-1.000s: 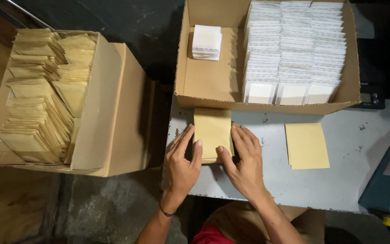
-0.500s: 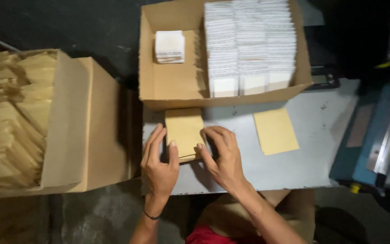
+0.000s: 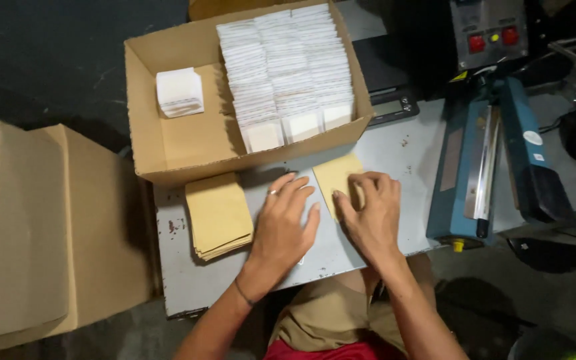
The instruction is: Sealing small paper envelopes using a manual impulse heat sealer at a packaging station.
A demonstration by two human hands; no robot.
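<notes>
At centre frame, the right hand (image 3: pixel 373 215) rests on a single kraft envelope (image 3: pixel 339 179) lying flat on the grey table (image 3: pixel 408 153). Its fingers are curled and slightly apart, pressing the envelope's lower right portion; no grasp is formed. The left hand (image 3: pixel 284 224) lies flat on the table just left of the envelope, fingers spread. A stack of kraft envelopes (image 3: pixel 219 215) sits further left, below the cardboard box (image 3: pixel 168 143).
</notes>
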